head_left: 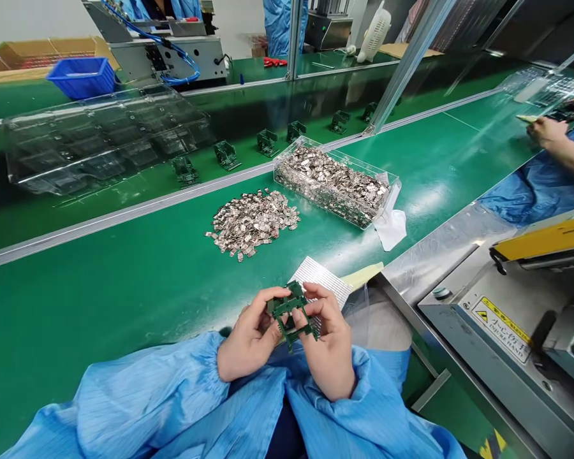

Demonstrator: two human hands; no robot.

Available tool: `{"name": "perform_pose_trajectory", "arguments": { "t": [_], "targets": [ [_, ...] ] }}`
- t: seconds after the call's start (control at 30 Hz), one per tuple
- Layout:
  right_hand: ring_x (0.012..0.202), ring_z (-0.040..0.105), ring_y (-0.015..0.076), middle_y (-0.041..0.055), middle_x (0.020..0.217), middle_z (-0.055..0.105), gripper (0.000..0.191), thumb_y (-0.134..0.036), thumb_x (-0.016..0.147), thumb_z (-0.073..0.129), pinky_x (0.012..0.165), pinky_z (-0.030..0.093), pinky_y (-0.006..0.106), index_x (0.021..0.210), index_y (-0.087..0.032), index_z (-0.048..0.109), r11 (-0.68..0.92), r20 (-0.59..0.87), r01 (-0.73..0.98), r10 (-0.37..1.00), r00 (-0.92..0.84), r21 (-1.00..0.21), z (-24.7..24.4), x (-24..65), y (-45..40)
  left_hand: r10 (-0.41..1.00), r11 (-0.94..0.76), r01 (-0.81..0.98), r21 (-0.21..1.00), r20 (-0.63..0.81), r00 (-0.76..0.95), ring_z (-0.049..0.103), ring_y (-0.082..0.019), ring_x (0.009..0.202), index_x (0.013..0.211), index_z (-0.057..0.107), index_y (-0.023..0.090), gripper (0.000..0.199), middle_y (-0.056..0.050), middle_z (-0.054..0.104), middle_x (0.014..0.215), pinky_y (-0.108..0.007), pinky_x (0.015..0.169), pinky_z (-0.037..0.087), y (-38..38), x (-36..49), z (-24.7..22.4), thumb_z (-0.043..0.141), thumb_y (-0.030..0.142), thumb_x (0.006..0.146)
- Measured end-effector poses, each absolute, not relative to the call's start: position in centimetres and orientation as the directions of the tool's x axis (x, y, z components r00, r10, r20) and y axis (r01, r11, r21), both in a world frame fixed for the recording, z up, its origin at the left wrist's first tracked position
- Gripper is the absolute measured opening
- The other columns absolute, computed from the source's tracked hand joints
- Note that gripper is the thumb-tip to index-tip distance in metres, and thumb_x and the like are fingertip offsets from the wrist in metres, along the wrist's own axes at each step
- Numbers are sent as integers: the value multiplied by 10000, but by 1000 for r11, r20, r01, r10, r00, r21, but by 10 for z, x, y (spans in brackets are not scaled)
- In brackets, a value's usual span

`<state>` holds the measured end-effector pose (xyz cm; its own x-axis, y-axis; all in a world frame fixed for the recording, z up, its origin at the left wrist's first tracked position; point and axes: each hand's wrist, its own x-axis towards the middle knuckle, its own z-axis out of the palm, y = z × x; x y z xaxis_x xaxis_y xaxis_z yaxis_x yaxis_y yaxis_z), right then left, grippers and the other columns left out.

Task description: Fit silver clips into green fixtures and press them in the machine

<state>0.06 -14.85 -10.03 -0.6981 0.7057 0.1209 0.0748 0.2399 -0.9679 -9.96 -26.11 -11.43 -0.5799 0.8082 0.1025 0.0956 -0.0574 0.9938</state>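
Observation:
A dark green plastic frame (294,309) is held up between both hands, close to my body. The fingers and thumb of my left hand (251,335) grip its left side. My right hand (329,341) pinches its right side, the thumb lying over the front. Just behind the hands lies a white ribbed sheet (321,278), partly covered by them. A loose pile of small silvery metal pieces (253,223) rests on the green table (172,268). Behind and to the right, a clear tray (337,182) is filled with similar pieces.
Several green frames (227,155) stand in a row behind the metal rail (124,217). Clear trays (105,137) are at the back left, near a blue bin (82,78). A machine (502,319) stands at the right. Another person's hands (550,131) are at the far right.

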Motion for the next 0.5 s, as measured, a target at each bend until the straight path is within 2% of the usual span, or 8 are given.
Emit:
{"name": "perform_pose_trajectory", "arguments": {
  "t": [0.07, 0.2, 0.3, 0.5],
  "targets": [
    [1059, 595, 253, 116, 1169, 602, 119, -294, 853, 635, 850, 502, 377, 777, -204, 616, 202, 101, 63, 706, -701, -977, -102, 1, -149, 797, -34, 118, 992, 98, -597, 530, -130, 627, 1225, 502, 234, 303, -27, 589, 828, -232, 548, 451, -261, -99, -114, 537, 327, 939],
    [819, 625, 192, 68, 960, 648, 142, -338, 871, 634, 680, 520, 299, 834, -202, 615, 32, 5, 24, 704, -710, -999, -104, 0, -150, 784, 4, 124, 992, 74, -617, 540, -143, 623, 1226, 503, 223, 318, -32, 595, 798, -246, 540, 453, -259, -99, -115, 527, 362, 940],
    [787, 626, 183, 45, 857, 654, 161, -351, 846, 669, 675, 534, 285, 810, -201, 623, -53, -29, -12, 701, -712, -999, -104, -1, -151, 780, 18, 117, 993, 59, -624, 540, -140, 627, 1230, 503, 221, 323, -31, 600, 804, -242, 542, 452, -259, -98, -115, 535, 358, 939],
    [748, 627, 175, 31, 793, 646, 174, -328, 773, 744, 676, 548, 285, 744, -201, 629, -137, -64, -47, 703, -709, -989, -104, -1, -151, 785, 35, 111, 993, 42, -618, 516, -130, 615, 1212, 518, 223, 320, -20, 584, 788, -229, 533, 442, -262, -95, -112, 554, 369, 930]
  ]
}}
